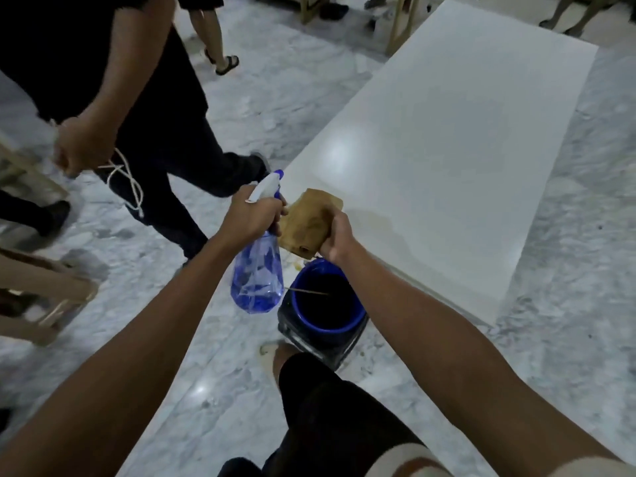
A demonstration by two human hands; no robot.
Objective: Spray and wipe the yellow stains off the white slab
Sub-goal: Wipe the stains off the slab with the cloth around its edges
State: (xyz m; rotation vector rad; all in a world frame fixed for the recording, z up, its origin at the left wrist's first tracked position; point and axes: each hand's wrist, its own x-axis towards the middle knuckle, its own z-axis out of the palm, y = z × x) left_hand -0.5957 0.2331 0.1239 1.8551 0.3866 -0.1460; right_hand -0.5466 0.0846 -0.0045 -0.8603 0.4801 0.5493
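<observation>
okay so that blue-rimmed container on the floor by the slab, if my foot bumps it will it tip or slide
The container looks squat with a wide open mouth, so it would probably slide rather than tip. The marble floor is glossy, which likely lets it skid. It seems to be thin plastic, so probably light; what it holds cannot be seen.

Dim, glare on slab (pixel 447 139), edges warped w/ motion blur

Both arms outstretched, hands (pixel 253 215) (pixel 339 239) clenched.

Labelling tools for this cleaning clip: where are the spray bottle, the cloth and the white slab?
spray bottle (pixel 257 284), head view, on its clear blue body.
cloth (pixel 307 222), head view, on its folded middle.
white slab (pixel 457 139), head view, on its bare top.
</observation>
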